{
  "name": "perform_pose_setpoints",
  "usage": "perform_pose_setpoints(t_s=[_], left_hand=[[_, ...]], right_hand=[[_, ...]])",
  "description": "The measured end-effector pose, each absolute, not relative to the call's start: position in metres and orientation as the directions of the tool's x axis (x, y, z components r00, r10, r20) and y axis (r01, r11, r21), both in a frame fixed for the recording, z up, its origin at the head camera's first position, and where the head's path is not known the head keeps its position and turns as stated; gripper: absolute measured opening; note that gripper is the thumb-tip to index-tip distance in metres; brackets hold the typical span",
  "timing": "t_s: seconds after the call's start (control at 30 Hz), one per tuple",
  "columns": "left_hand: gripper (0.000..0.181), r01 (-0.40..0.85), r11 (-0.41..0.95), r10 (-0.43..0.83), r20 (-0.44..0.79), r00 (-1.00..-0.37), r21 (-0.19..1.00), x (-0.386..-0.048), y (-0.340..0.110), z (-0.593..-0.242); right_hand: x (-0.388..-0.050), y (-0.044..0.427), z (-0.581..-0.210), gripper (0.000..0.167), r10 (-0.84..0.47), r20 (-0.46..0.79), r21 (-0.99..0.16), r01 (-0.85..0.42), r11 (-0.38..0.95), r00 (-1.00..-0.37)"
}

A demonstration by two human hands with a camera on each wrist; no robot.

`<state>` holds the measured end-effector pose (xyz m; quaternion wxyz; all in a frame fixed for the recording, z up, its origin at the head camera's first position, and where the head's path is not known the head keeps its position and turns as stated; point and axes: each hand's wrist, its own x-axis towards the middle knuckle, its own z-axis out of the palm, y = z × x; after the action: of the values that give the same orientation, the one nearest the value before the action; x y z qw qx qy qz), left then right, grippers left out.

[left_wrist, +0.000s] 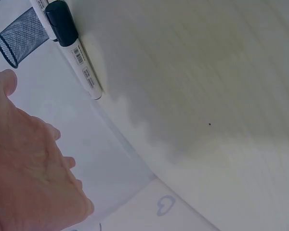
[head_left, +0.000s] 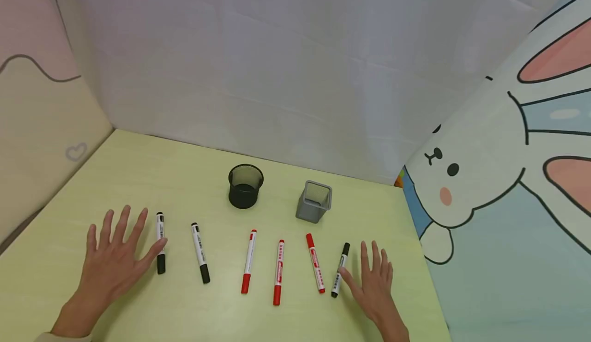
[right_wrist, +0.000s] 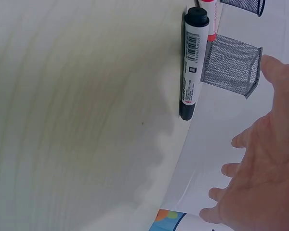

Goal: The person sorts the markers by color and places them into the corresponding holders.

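My left hand (head_left: 113, 260) is spread with straight fingers at the table's left, its thumb overlapping a black-capped marker (head_left: 160, 262) in the head view; the left wrist view shows that marker (left_wrist: 79, 60) apart from the palm. Another black-capped marker (head_left: 200, 252) lies to its right. My right hand (head_left: 371, 285) is likewise spread, its thumb tip beside a black marker (head_left: 340, 270). Between the hands lie a red marker (head_left: 249, 260), a second red marker (head_left: 279, 273) and a third (head_left: 315, 262) whose cap points away. Neither hand holds anything.
Behind the markers stand a round black mesh pen cup (head_left: 243, 193) and a square grey mesh pen cup (head_left: 314, 208). The pale yellow table (head_left: 184, 178) meets a white sheet (head_left: 258, 75) at the back. A rabbit-printed panel (head_left: 485, 178) borders the right side.
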<state>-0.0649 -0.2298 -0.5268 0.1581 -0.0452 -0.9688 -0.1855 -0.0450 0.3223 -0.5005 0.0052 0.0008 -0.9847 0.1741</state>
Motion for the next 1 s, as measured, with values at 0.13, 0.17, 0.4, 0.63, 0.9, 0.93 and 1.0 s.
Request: perform_pose_setpoints(t_s=[0.13, 0.17, 0.4, 0.63, 0.9, 0.93, 1.0], left_hand=[[0.086, 0.150, 0.922, 0.032, 0.317, -0.948, 0.357, -0.065, -0.228, -0.527], [0.086, 0.153, 0.921, 0.033, 0.319, -0.947, 0.358, -0.065, -0.227, -0.527], [0.084, 0.169, 0.917, 0.037, 0.344, -0.938, 0.362, -0.064, -0.226, -0.528], [0.085, 0.189, 0.906, 0.055, 0.338, -0.940, 0.379, -0.067, -0.224, -0.525], [0.082, 0.209, 0.871, 0.054, 0.335, -0.941, 0.445, -0.077, -0.216, -0.516], [0.081, 0.212, 0.864, 0.050, 0.341, -0.939, 0.456, -0.079, -0.215, -0.514], [0.078, 0.209, 0.854, 0.042, 0.337, -0.941, 0.477, -0.082, -0.212, -0.512]], right_hand=[[-0.043, 0.322, -0.500, 0.091, 0.002, 0.009, -0.359, -0.001, 0.933, -1.000], [-0.043, 0.321, -0.500, 0.091, 0.004, 0.006, -0.360, 0.002, 0.933, -1.000], [-0.043, 0.321, -0.502, 0.091, 0.011, -0.022, -0.367, 0.018, 0.930, -1.000], [-0.042, 0.319, -0.501, 0.086, -0.006, -0.010, -0.400, -0.001, 0.917, -1.000], [-0.047, 0.310, -0.495, 0.075, -0.010, 0.006, -0.427, -0.011, 0.904, -1.000], [-0.048, 0.308, -0.494, 0.073, -0.007, 0.009, -0.431, -0.010, 0.902, -1.000], [-0.050, 0.305, -0.492, 0.070, 0.003, 0.020, -0.444, -0.006, 0.896, -1.000]])
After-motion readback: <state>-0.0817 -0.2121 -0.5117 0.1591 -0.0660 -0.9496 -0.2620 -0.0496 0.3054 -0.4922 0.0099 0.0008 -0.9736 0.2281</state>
